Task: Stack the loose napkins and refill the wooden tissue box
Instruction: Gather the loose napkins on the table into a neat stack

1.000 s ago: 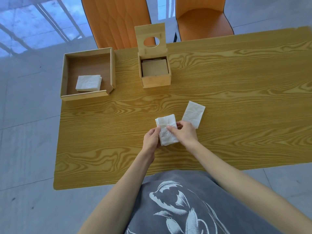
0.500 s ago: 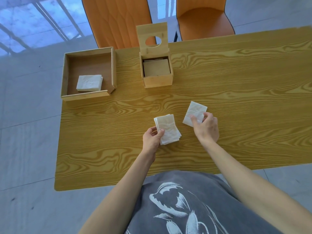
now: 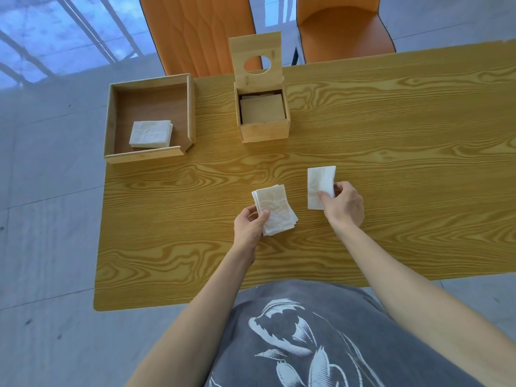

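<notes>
My left hand [image 3: 249,223] grips a small stack of white napkins [image 3: 276,208] by its near left corner, just above the wooden table [image 3: 391,169]. To the right, my right hand [image 3: 344,203] pinches a single loose napkin [image 3: 319,183] and holds it tilted up off the table. The wooden tissue box [image 3: 264,129] stands farther back with its holed lid [image 3: 258,61] raised upright; a brownish flat plate shows inside it.
An open wooden tray [image 3: 190,107] sits at the table's far left corner and holds another stack of napkins [image 3: 150,134]. Two orange chairs [image 3: 343,26] stand behind the table. The table's left edge lies close beside the tray.
My right hand left the stack, reached right to the loose napkin and lifted it, turning it upright. My left hand stayed on the stack.
</notes>
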Demonstrator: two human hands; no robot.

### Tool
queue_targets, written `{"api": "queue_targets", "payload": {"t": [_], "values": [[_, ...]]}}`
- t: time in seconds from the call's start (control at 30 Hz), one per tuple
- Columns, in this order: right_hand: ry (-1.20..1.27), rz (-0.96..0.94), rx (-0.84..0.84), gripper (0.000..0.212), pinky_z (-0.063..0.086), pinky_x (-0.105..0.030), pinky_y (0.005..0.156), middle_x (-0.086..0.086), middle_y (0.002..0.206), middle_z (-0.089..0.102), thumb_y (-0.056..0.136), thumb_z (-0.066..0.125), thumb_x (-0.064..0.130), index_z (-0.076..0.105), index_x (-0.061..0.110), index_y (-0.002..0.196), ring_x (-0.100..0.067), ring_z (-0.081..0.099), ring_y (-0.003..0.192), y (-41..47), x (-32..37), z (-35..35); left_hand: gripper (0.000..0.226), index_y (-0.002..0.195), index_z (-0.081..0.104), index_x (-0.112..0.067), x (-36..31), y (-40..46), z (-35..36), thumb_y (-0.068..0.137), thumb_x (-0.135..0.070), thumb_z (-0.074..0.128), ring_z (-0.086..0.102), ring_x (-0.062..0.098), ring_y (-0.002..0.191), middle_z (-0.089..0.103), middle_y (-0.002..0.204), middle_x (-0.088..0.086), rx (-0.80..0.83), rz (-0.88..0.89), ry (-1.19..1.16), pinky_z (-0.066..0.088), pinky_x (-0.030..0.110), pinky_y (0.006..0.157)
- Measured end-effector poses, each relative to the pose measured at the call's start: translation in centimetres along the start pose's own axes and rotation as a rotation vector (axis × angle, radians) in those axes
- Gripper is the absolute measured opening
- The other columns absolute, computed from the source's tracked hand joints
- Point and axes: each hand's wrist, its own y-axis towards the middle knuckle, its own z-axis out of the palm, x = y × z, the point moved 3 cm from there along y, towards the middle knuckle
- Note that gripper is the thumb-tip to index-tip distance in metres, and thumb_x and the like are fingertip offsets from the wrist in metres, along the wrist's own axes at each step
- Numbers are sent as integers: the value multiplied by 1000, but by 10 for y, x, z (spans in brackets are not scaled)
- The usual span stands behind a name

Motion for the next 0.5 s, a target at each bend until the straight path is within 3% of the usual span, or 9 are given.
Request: {"api": "queue_targets", "payload": {"t": [0.07,0.13,0.2,0.27,0.37,0.5], "values": [[106,-19,9,29,51,-34,69,1,96,70,87,68,30,65,15,110,-20,63,85,-2,1,-1,32,123,56,-10,1,1,0,93,-17,67,69,25,102,70,115,11,3,-3,0,58,31,79],[230,-19,44,31,56,-39,76,1,93,71,88,69,31,65,13,113,-21,67,89,-3,-1,0,33,124,56,-10,2,1,0,94,-18,65,70,24,101,70,114,10,3,-15,-1,59,32,81],[395,20,137,31,60,-40,76,0,92,73,88,71,29,65,13,113,-20,71,86,-6,-1,3,30,123,56,-10,2,1,1,96,-19,62,70,22,96,71,113,10,3,-24,-10,59,32,79],[553,48,289,31,61,-33,66,-3,93,74,86,75,23,64,10,112,-16,72,82,-13,3,7,27,122,56,-10,1,1,1,97,-20,60,70,21,91,71,111,9,0,-29,-11,58,32,77],[602,6,511,31,59,-25,58,-7,96,75,84,78,21,63,11,110,-17,74,82,-29,12,17,26,122,57,-11,1,0,2,98,-23,59,70,20,88,72,107,8,-4,-34,3,58,32,75],[555,-18,598,37,58,-27,58,-8,96,75,84,78,24,64,8,114,-18,73,83,-38,15,31,33,119,63,-10,1,0,1,98,-35,57,70,20,87,73,103,6,0,-51,10,56,32,75]]}}
